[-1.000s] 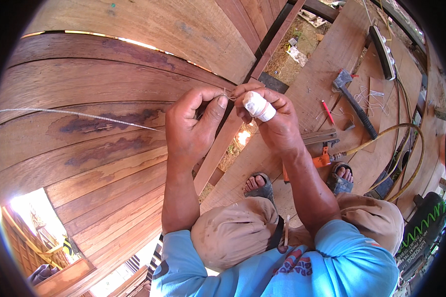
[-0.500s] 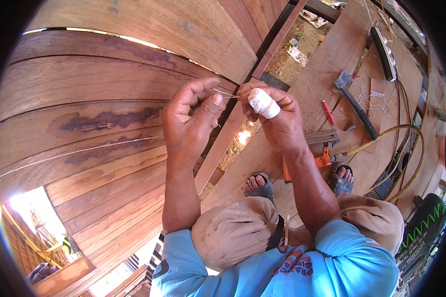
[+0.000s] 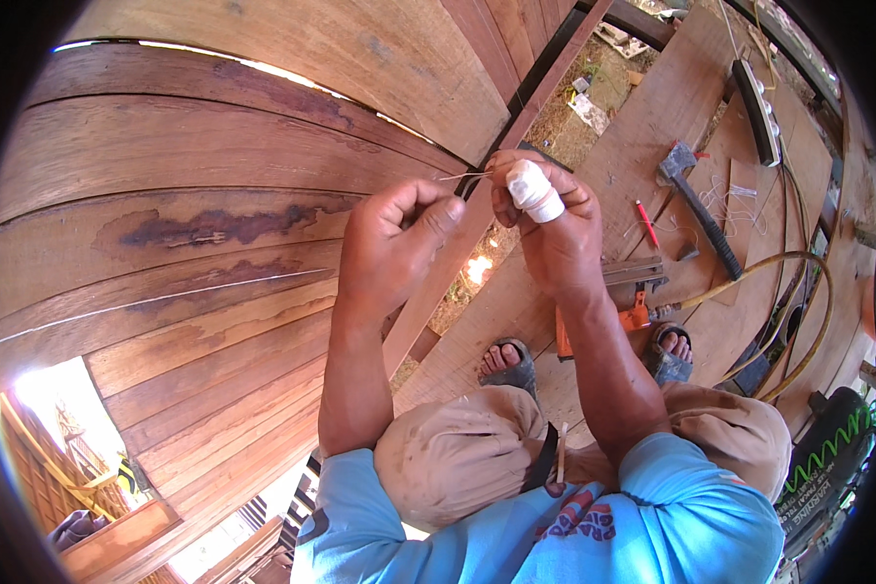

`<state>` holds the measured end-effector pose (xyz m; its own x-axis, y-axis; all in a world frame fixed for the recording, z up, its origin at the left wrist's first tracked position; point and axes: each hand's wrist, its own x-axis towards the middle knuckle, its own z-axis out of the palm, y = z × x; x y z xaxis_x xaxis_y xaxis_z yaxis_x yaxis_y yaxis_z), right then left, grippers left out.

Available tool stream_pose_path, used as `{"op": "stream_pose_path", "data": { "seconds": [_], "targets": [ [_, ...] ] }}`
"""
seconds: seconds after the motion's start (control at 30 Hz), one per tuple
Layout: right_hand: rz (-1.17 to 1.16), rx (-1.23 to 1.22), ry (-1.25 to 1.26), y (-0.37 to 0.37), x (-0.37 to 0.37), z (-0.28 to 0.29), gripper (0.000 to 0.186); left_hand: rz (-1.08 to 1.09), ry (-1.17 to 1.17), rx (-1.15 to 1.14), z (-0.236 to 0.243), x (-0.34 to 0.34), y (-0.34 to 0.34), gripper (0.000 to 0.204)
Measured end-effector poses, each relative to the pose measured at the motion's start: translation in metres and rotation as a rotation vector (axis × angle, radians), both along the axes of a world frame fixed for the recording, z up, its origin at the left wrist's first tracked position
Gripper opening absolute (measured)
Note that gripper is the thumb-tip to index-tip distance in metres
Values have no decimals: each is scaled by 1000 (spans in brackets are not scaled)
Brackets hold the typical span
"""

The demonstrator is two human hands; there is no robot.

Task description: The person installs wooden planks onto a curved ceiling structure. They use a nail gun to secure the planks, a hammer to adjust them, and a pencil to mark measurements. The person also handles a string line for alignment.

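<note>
My left hand (image 3: 391, 243) is raised before the plank wall (image 3: 204, 156), its fingers curled and the thumb closed toward the forefinger. A pale thin string (image 3: 467, 176) spans the short gap from its fingertips to my right hand (image 3: 563, 238), which pinches the string. White bandage (image 3: 535, 193) wraps one digit of the right hand. Across the planks a taut white line (image 3: 156, 303) runs toward my left hand; whether it joins the string between my fingers is hidden.
On the board floor to the right lie a hammer-like tool (image 3: 701, 204) with a black handle, a red marker (image 3: 646, 224), tangled string (image 3: 740, 200), and an orange air tool (image 3: 635, 315) on a yellow hose (image 3: 816, 255). Farther off is a power strip (image 3: 755, 112). Gaps open beside the wall.
Both hands have shifted slightly to the right, the left one also a little lower. The string stays between them.
</note>
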<state>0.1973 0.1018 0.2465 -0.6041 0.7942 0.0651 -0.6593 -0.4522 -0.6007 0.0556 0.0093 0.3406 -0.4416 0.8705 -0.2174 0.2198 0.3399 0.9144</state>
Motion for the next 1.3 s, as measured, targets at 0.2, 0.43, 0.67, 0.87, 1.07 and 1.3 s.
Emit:
{"op": "stream_pose_path", "data": {
  "seconds": [0.2, 0.43, 0.67, 0.87, 1.07, 1.3],
  "targets": [
    [-268, 564, -235, -1, -4, 7, 14, 239, -500, 216, -15, 18, 12, 12],
    [-352, 727, -352, 0, -4, 4, 13, 241, -508, 286, -17, 23, 11, 10],
    [-342, 770, -340, -1, -4, 7, 14, 245, -480, 328, -19, 22, 10, 12],
    [-305, 790, -345, 0, -3, 5, 14, 254, -419, 265, -19, 17, 7, 14],
    [-175, 398, -159, 3, 1, -3, 16, 166, -75, 215, -9, 5, 4, 15],
    [-63, 44, -13, 4, 1, -10, 17, 19, 165, 105, -10, 1, -3, 13]
  ]
}}
